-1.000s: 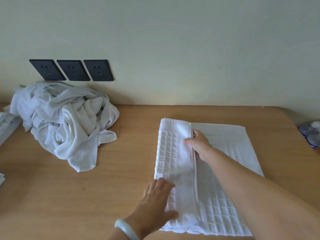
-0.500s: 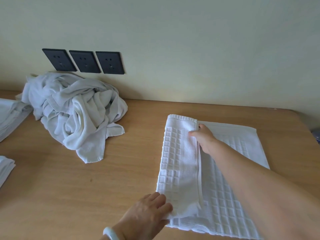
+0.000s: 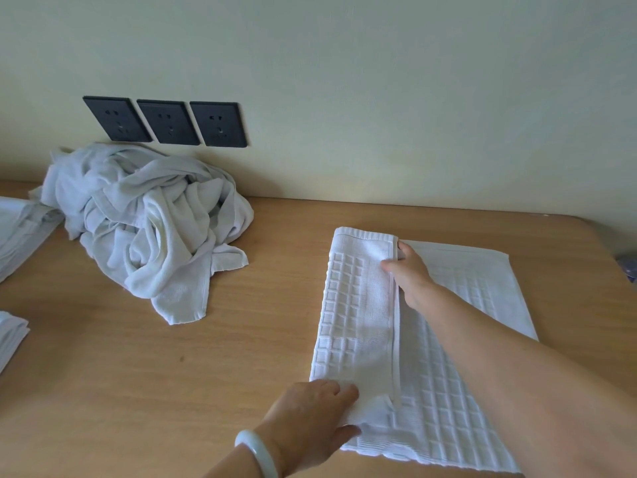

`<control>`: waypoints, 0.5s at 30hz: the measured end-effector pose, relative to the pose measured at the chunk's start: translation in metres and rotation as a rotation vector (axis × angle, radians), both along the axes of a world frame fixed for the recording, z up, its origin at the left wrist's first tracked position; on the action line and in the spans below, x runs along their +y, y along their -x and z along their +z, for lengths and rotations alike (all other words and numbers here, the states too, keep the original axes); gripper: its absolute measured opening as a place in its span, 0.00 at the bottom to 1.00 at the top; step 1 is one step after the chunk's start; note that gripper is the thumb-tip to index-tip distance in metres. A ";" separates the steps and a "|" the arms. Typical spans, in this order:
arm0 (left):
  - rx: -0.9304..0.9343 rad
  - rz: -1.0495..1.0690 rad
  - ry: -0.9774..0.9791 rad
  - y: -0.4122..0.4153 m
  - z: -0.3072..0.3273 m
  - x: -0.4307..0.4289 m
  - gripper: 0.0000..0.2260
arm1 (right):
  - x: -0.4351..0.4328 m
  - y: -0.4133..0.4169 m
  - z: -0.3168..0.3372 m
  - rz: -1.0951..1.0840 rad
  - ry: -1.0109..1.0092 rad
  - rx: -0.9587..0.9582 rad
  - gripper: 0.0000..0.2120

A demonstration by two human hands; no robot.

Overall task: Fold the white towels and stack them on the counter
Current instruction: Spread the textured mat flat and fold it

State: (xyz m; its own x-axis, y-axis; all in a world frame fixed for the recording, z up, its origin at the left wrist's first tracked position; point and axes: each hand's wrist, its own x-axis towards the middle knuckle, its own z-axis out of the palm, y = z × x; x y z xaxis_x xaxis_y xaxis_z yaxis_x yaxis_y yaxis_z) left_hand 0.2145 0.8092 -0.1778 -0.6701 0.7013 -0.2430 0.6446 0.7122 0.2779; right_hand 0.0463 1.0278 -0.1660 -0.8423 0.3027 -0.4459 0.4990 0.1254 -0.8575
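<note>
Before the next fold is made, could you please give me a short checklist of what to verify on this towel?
1. The left hand grips the near corner of the folded flap: ok.
2. The right hand pinches the flap's far edge: ok.
3. The flap lies smooth: not ok, it is puckered at the near corner.
4. The rest of the towel lies flat: cannot tell, the right arm covers part of it.
5. The unfolded pile lies apart from the towel: ok.
</note>
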 end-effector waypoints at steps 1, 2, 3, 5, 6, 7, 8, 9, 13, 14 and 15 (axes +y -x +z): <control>-0.020 0.017 0.035 0.002 0.001 0.008 0.19 | 0.000 0.000 0.000 0.001 0.006 -0.004 0.29; -0.007 0.025 0.051 0.003 0.001 0.015 0.20 | 0.000 -0.001 -0.001 0.000 0.010 -0.007 0.30; 0.003 0.043 0.061 0.004 0.003 0.021 0.20 | 0.000 -0.001 -0.002 -0.005 0.016 -0.011 0.31; -0.002 0.065 0.058 0.006 0.003 0.030 0.19 | 0.001 -0.003 -0.005 -0.011 0.023 -0.018 0.33; -0.005 0.066 0.051 0.006 0.003 0.033 0.19 | 0.002 -0.004 -0.006 -0.015 0.025 -0.021 0.34; -0.007 0.062 0.058 0.006 0.002 0.035 0.18 | 0.001 -0.003 -0.007 -0.021 0.030 -0.020 0.34; -0.008 0.058 0.053 0.006 0.000 0.037 0.17 | 0.000 -0.002 -0.008 -0.025 0.030 -0.018 0.33; -0.010 0.052 0.048 0.005 0.001 0.039 0.16 | -0.001 -0.001 -0.008 -0.025 0.024 -0.015 0.32; -0.029 0.035 -0.007 0.004 0.001 0.036 0.12 | -0.008 0.004 -0.009 -0.023 -0.027 0.004 0.31; -0.039 0.017 -0.025 0.004 0.002 0.033 0.12 | -0.009 0.005 -0.009 -0.024 -0.026 0.004 0.32; -0.061 0.001 -0.044 0.004 0.003 0.029 0.13 | -0.009 0.005 -0.008 -0.024 -0.020 0.005 0.32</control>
State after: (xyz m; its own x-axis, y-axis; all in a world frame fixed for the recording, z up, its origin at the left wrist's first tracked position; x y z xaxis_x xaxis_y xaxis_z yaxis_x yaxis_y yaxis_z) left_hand 0.2108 0.8384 -0.1750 -0.6557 0.7116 -0.2522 0.6247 0.6990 0.3482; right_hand 0.0413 1.0189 -0.1740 -0.8368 0.3315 -0.4357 0.4980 0.1303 -0.8573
